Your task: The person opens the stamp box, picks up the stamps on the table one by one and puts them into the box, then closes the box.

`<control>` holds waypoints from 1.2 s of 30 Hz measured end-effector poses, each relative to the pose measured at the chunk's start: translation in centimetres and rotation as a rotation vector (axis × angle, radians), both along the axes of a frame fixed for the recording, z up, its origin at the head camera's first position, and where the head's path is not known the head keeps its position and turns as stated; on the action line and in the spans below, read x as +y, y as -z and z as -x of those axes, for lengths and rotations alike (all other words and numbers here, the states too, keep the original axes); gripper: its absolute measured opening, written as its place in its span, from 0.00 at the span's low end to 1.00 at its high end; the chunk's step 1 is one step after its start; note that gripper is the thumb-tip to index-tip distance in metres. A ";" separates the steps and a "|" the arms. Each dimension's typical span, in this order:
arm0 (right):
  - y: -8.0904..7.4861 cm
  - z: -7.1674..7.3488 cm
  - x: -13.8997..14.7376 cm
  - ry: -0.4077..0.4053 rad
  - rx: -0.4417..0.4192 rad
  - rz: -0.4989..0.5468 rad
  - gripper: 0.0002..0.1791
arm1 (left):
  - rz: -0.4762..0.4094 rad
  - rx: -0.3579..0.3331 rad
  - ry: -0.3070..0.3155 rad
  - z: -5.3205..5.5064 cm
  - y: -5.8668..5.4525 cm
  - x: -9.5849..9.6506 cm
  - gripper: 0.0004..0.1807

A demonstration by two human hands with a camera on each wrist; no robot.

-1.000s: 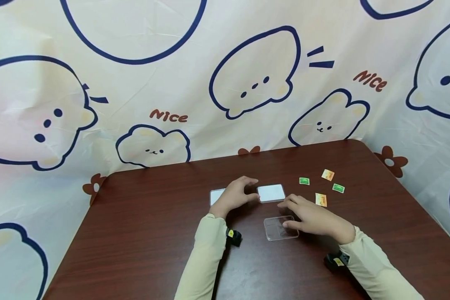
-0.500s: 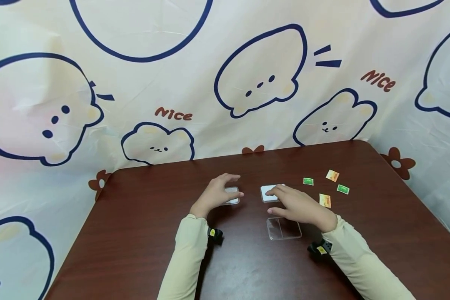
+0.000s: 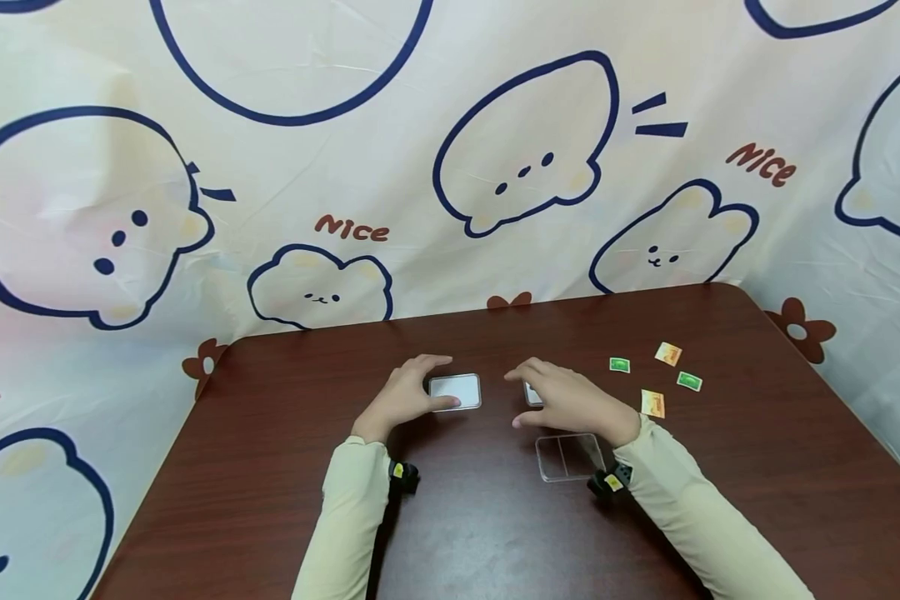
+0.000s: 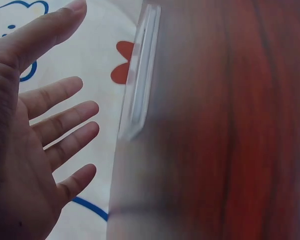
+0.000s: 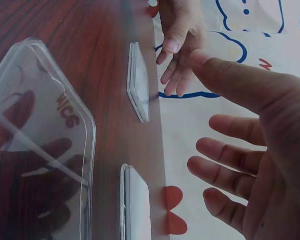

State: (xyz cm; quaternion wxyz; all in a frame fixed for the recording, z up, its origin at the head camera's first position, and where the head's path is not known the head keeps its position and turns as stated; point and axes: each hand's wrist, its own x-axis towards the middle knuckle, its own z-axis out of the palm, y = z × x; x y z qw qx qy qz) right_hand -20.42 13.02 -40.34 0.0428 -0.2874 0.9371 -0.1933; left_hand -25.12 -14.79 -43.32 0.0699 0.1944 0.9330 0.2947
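Observation:
Two flat clear-edged cases with white faces lie on the brown table [image 3: 255, 467]. My left hand [image 3: 405, 393] is over the outer side of the left case [image 3: 461, 387], fingers spread and thumb overlapping its near corner in the head view. In the left wrist view the palm and fingers show with nothing held. My right hand [image 3: 570, 398] hovers over the right case [image 3: 532, 397], hiding most of it. Its fingers are parted and bare in the right wrist view. A clear plastic case or lid with a dividing line [image 5: 92, 150] lies nearer me, below the right hand.
To the right lie two small green cards [image 3: 619, 365] and two small orange ones [image 3: 652, 403]. A cartoon-printed cloth [image 3: 420, 275] hangs behind the table. Each wrist carries a small black camera [image 3: 402, 475].
My left hand has moved left, from between the cases to the left case's outer side, uncovering it. My right hand has moved left from over the clear piece to over the right case.

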 end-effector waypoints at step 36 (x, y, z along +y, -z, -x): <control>1.6 3.8 -6.1 0.002 -0.155 -0.152 0.42 | -0.056 -0.100 -0.015 0.4 2.1 -3.5 0.40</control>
